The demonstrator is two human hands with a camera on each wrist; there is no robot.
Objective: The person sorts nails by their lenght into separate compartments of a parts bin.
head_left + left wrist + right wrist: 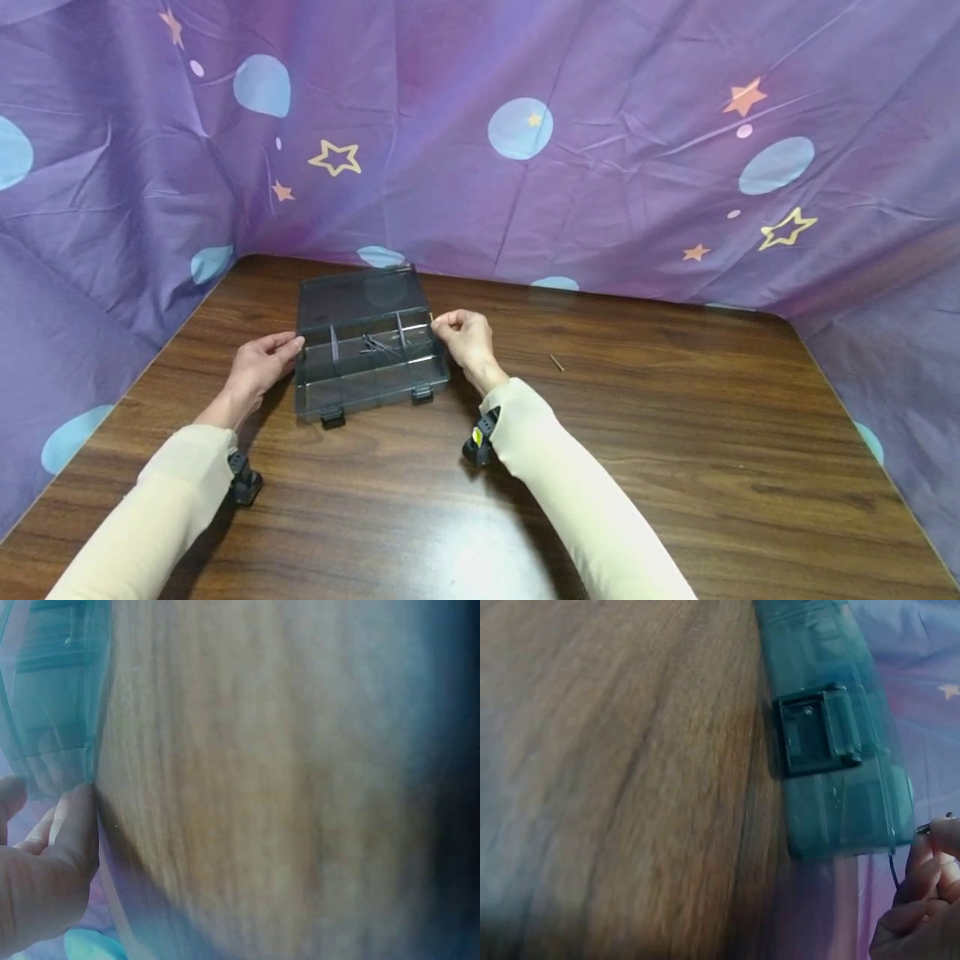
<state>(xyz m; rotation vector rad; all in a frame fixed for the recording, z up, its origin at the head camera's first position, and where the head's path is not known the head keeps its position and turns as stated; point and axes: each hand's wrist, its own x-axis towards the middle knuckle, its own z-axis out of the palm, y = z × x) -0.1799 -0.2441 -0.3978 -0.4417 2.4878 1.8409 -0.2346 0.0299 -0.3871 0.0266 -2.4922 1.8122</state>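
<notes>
A translucent dark grey compartment box lies on the table with its lid tipped back. Several grey screws lie in its middle compartment. My left hand touches the box's left end with fairly straight fingers; in the left wrist view its fingertips meet the end wall low by the table. At the right end, my right hand pinches a small, thin metal screw between thumb and forefinger, close by the rim. Another screw lies on the table to the right of this hand.
Two black latches hang from the box's front edge. The brown wooden table reaches back to a purple cloth with stars and blue spots. A black wrist camera sits at each sleeve cuff.
</notes>
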